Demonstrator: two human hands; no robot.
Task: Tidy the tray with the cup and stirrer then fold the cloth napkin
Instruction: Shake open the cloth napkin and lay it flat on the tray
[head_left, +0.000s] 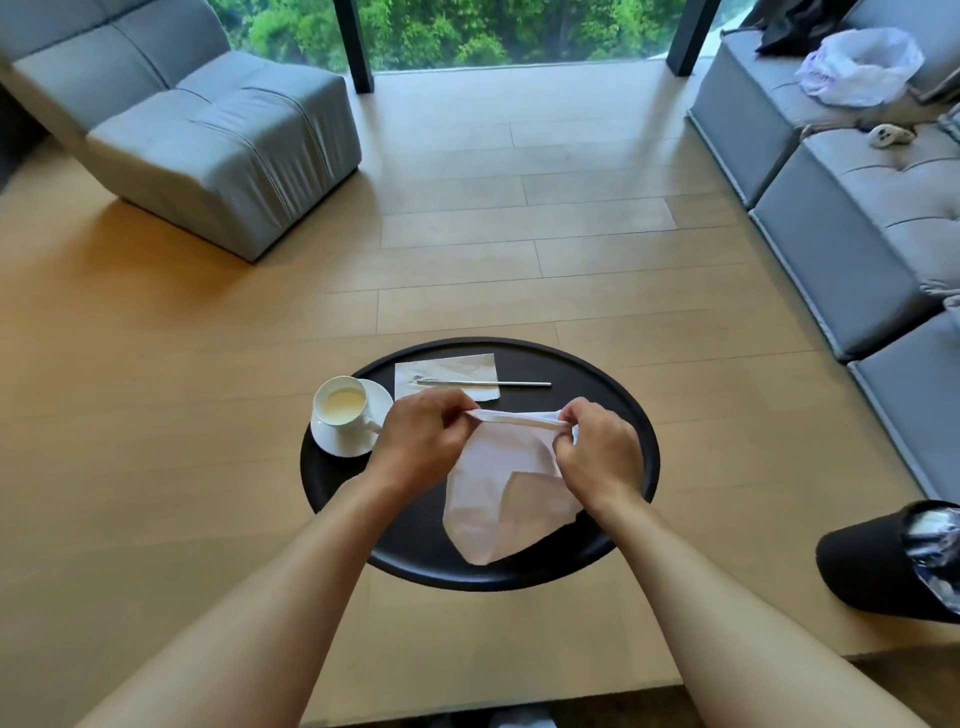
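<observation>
A round black tray lies in front of me. On its left side a white cup of pale milky drink stands on a white saucer. At the tray's far side a metal stirrer lies across a white paper napkin. Both hands pinch the top edge of a pale pink cloth napkin, my left hand at its left corner and my right hand at its right. The cloth hangs down onto the tray, partly folded.
A grey armchair stands at the back left and a grey sofa along the right, with a white plastic bag on it. A black slipper is at the lower right on the wooden floor.
</observation>
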